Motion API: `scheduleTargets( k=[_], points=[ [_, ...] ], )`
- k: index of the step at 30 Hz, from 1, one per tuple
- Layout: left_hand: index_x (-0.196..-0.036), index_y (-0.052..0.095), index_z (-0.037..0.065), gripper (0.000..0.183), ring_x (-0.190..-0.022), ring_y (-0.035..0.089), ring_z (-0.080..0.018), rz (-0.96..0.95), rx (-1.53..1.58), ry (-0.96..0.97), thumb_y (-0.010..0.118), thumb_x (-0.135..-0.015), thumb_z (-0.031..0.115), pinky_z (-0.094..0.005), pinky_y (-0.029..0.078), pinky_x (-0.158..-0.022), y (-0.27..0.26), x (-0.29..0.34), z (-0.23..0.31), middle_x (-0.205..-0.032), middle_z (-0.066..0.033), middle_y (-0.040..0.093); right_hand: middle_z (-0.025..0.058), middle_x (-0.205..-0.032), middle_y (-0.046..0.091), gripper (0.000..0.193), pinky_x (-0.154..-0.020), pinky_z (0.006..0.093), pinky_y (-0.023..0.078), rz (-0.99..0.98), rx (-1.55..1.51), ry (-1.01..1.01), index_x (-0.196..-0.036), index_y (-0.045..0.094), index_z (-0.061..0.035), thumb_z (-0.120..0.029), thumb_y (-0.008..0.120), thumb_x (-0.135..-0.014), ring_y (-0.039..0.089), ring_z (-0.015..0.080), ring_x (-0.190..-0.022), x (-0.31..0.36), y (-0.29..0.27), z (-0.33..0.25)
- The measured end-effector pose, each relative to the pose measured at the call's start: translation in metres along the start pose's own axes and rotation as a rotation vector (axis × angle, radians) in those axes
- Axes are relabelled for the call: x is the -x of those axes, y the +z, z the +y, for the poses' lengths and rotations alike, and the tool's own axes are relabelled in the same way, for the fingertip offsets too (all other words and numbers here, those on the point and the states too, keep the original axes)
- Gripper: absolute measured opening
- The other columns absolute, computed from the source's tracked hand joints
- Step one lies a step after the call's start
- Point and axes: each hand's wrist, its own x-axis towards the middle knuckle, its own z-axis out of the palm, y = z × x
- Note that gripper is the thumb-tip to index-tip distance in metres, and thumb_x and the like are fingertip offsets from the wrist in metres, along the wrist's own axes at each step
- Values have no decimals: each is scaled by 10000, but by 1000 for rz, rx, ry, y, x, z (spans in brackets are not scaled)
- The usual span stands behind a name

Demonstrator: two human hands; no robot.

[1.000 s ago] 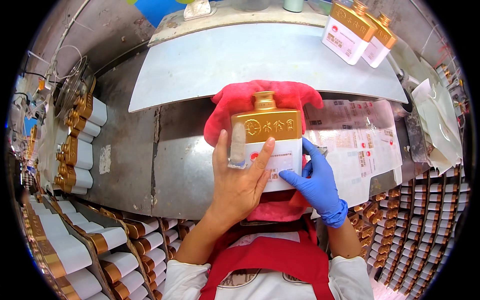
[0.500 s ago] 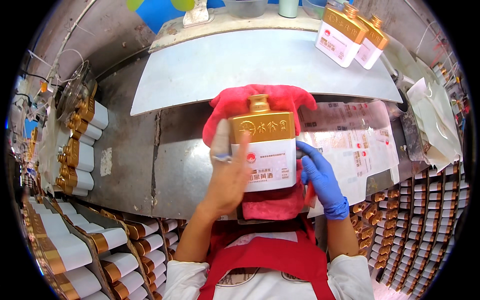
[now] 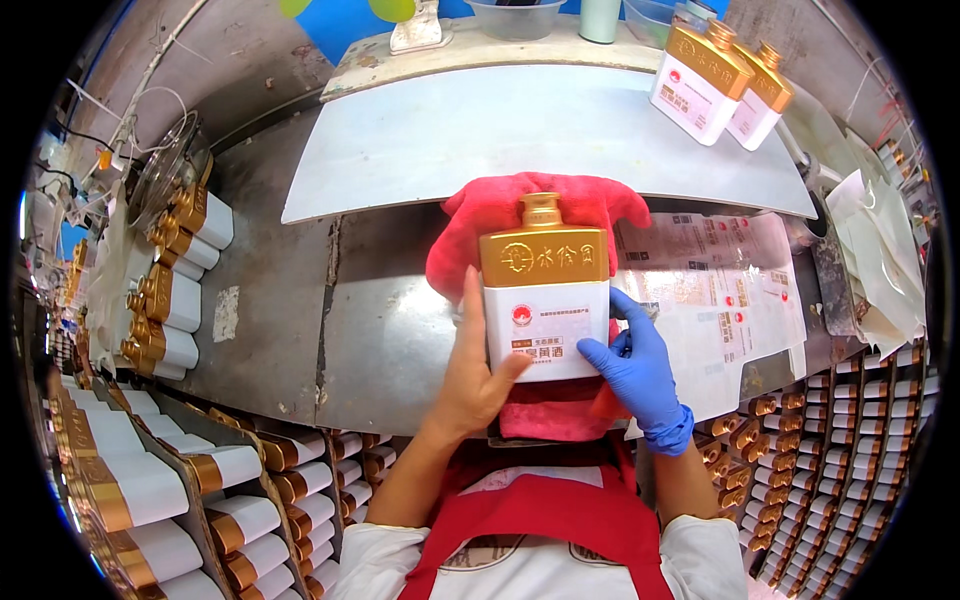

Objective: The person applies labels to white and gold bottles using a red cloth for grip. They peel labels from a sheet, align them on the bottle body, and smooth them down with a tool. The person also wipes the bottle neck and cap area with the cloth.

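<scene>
A flat bottle (image 3: 546, 310) with a gold shoulder and neck and a white lower body faces up in front of me. A printed label in red and brown shows on its white part. My bare left hand (image 3: 468, 375) grips its left edge, thumb on the lower front. In a blue glove, my right hand (image 3: 645, 365) holds the right edge, thumb near the lower corner. Something red shows below the gloved fingers; its kind is unclear. Behind and under the bottle lies a bunched pink-red cloth (image 3: 465, 235).
Printed label sheets (image 3: 700, 290) lie right of the cloth on the metal table (image 3: 270, 290). Two similar bottles (image 3: 700, 85) stand on the white board (image 3: 480, 125) at the far right. Other bottles (image 3: 170, 300) line the left side, and filled crates (image 3: 240, 465) flank me below.
My left hand has come from across the bottle's front to its left edge. My right thumb now rests on the front. The view has shifted slightly.
</scene>
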Motion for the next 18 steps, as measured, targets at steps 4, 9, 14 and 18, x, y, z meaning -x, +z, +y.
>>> scheduleTargets(
  k=[4, 9, 14, 18],
  points=[
    [-1454, -95, -68, 840, -1375, 236, -341, -10, -39, -43, 537, -933, 117, -379, 173, -1122, 6, 2, -4, -1492, -274, 192, -30, -736, 513, 710, -557, 210, 398, -1, 24, 17, -1335, 475, -27, -224, 796, -732, 419, 38, -601, 1, 3, -5],
    [-1455, -120, -57, 805, -1375, 236, -312, -48, -27, -24, 479, -941, 97, -363, 181, -1120, 3, 1, 0, -1508, -252, 161, -17, -771, 550, 724, -570, 214, 411, 2, 51, 14, -1334, 468, -18, -235, 800, -728, 431, 45, -613, 2, 4, -12],
    [-1457, -128, -52, 773, -1376, 237, -300, -69, -126, -2, 435, -951, 106, -358, 179, -1120, -1, 1, -4, -1513, -242, 159, -13, -776, 557, 735, -575, 220, 414, -1, 40, -1, -1342, 461, -23, -233, 801, -726, 432, 46, -615, 4, 6, -16],
    [-1449, -106, -74, 760, -1372, 259, -322, 3, 160, -31, 434, -965, 154, -371, 187, -1118, -5, -1, -12, -1498, -265, 189, -11, -793, 562, 710, -569, 217, 410, 3, 14, -5, -1342, 461, -23, -222, 787, -743, 429, 42, -609, 0, 4, -4]
  ],
)
